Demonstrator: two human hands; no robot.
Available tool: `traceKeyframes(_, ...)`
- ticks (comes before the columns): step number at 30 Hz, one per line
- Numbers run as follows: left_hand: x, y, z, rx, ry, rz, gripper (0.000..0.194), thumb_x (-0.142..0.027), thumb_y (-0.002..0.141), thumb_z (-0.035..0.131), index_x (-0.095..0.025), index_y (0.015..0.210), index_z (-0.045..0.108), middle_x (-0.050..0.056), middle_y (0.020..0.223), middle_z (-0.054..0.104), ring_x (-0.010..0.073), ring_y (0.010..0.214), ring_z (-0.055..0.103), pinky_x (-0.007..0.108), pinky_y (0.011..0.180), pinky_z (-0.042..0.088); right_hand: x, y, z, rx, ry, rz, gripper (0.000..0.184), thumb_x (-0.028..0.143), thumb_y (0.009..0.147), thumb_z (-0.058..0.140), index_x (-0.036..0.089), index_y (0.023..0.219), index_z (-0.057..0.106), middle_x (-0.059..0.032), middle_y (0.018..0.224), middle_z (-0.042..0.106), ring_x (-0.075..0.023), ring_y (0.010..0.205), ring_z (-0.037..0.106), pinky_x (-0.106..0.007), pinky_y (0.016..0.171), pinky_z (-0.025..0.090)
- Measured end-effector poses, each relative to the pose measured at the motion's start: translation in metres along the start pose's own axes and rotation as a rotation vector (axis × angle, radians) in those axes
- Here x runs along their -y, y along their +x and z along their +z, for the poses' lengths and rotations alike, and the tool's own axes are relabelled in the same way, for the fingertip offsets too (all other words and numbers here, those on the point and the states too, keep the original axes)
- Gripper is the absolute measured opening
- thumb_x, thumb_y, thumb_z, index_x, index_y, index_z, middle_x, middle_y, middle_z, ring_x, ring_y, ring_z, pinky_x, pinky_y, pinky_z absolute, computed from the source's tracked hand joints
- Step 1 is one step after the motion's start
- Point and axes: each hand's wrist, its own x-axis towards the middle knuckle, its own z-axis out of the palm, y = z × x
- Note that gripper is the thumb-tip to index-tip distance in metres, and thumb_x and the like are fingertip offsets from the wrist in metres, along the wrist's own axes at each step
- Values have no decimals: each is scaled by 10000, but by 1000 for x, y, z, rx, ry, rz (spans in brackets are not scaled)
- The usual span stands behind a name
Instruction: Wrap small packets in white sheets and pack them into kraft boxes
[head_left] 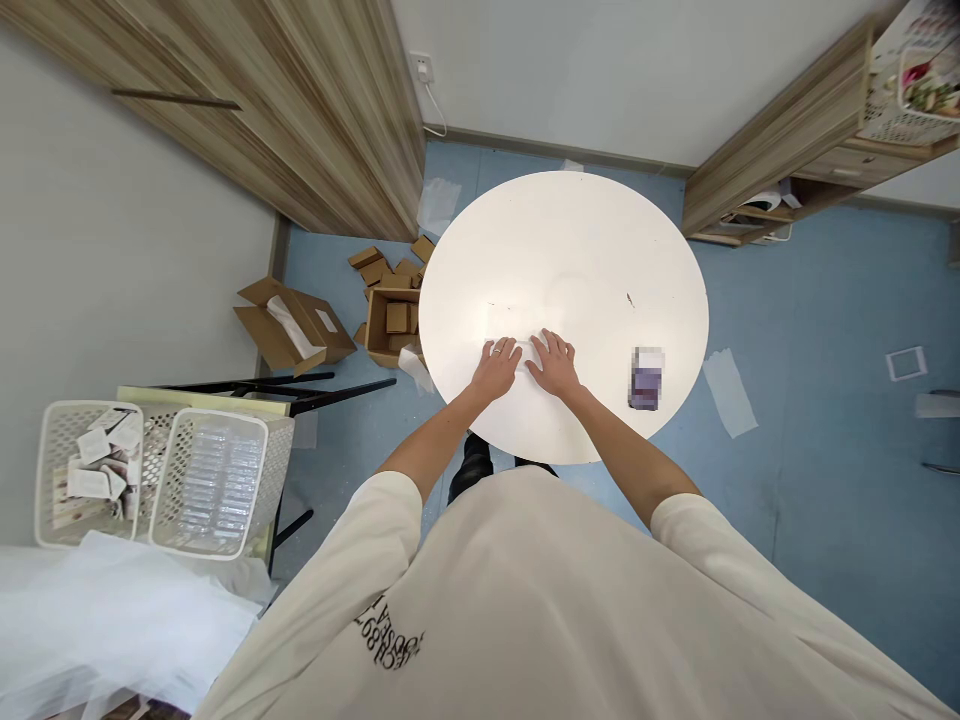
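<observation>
Both of my hands rest near the front of a round white table (566,225). My left hand (496,370) lies palm down with its fingers stretched and slightly apart; a ring shows on one finger. Just to its right, my right hand (555,366) is palm down too, fingers spread and pointing away from me. In the narrow gap between them shows a white, flat piece (528,352), touched by the fingertips. White on white, its outline and kind are hard to make out. A blurred purple and white item (646,380) lies on the table at the right.
On the floor at left are an open carton (296,325) and a box of small brown cartons (394,325). White baskets (210,485) with clear packs and cards stand on a side table, beside white sheets (112,620). Wooden cabinets (300,110) line the walls.
</observation>
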Motion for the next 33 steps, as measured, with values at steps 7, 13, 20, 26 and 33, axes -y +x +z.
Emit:
traceKeyframes(7,-8,7,9,20,76,120,566,-51,877,429,-177,1416,543,180,1522,515,327,1404,488,506,1133,363,-16,-6,11,-98,214,439,621,445,939,486,212,1508,401,-209,1441,513,-381,1298,475,-568,1033,419)
traceKeyframes(13,-11,9,20,59,98,86,677,-75,846,482,-232,1504,478,160,1541,506,333,1430,462,522,1128,363,-22,1,20,-42,225,634,471,510,929,511,232,1308,520,-188,1268,573,-349,1157,567,-498,900,507)
traceKeyframes(20,-18,10,21,111,54,34,729,-76,820,538,-249,1524,466,160,1591,446,359,1481,391,550,1163,308,-16,12,22,2,324,792,313,466,831,649,243,1045,601,-153,1145,606,-336,1064,604,-504,858,516)
traceKeyframes(26,-24,16,16,157,12,-22,675,-42,825,519,-210,1479,507,181,1593,415,365,1487,348,540,1173,276,-13,10,20,-119,740,723,255,305,739,650,238,971,566,3,848,589,-194,795,589,-321,717,505)
traceKeyframes(33,-21,14,-2,150,-145,-88,754,-1,804,468,-149,1537,367,179,1413,591,313,1363,493,483,1107,346,10,10,10,-132,884,558,331,288,719,616,236,1045,593,21,855,636,-181,804,615,-313,747,514)
